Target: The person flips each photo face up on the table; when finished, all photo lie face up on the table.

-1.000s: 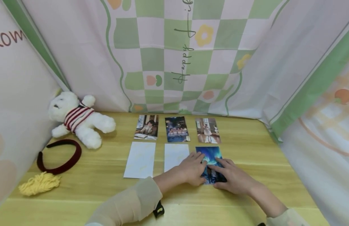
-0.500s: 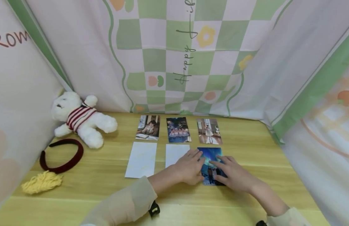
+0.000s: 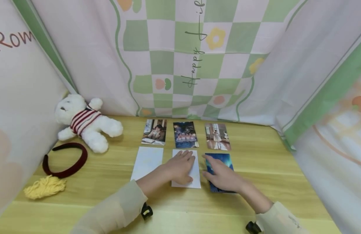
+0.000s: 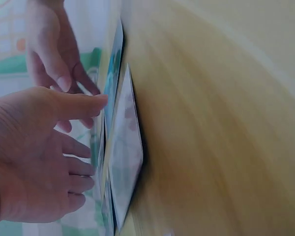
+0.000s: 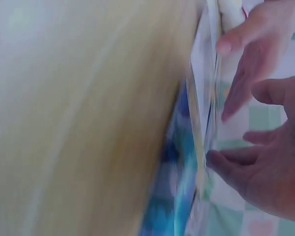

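My left hand [image 3: 181, 166] is over the middle white card [image 3: 195, 175] of the front row, fingers loosely extended, holding nothing. In the left wrist view that hand [image 4: 34, 162] appears slightly above the white card [image 4: 125, 157]. To its right, my right hand [image 3: 224, 175] extends over the blue aurora photo card [image 3: 227, 159], hiding much of its lower part. The right wrist view has this hand [image 5: 275, 167] with fingers spread and nothing gripped; the blue card [image 5: 169, 191] lies below it, blurred. Another white card [image 3: 146, 162] lies at the left end of the row.
Behind lie three photo cards: a person at a desk [image 3: 154, 132], bathers [image 3: 186, 135] and a dancer [image 3: 217, 136]. At left are a white plush bear [image 3: 86, 120], a dark red headband [image 3: 66, 169] and yellow yarn [image 3: 45, 187]. A patterned curtain [image 3: 162, 61] borders the wooden table [image 3: 274, 162].
My left hand has moved left, off the blue photo card's edge and over the middle white card. The right hand has shifted slightly left over the blue card, which stays in place.
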The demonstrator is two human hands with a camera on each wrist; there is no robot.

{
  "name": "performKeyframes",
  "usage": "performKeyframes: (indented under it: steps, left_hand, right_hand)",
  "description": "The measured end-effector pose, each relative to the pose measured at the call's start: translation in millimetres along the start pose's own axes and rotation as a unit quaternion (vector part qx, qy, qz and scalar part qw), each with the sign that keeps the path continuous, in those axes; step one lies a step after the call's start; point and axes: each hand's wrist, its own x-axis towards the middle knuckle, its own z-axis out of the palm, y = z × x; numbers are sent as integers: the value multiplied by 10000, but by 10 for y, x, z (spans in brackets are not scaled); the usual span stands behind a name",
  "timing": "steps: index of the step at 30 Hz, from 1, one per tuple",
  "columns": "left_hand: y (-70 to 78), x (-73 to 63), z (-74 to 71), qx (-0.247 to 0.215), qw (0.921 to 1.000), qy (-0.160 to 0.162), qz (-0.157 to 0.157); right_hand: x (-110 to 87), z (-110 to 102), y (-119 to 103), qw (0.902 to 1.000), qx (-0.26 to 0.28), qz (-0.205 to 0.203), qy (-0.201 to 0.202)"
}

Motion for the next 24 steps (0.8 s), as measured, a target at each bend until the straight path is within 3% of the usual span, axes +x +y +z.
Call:
performKeyframes:
  steps: [3,8,15,20,24]
  left_hand:
    - [-62,-64,-12,22,9998,-66,-174]
    - [-157,-153,-21,-90,9993,-167,-327]
    - [-272,-206,-5,-157,9983,-274,-492]
    - [-286,-207,3,-167,9978,-337,-542]
    - [-282,-212,2,-165,9977,-319,-570]
  right_hand:
    - [76,99,-120,9983,514,277,-31]
    - [152,200,-253,9874,1408,712,81]
    - [217,263,-309,9750,1840,1202,311]
    - [242,252,-332,9565,2453,1549,309]
    - [262,226,-336,9319,3157,1740,402]
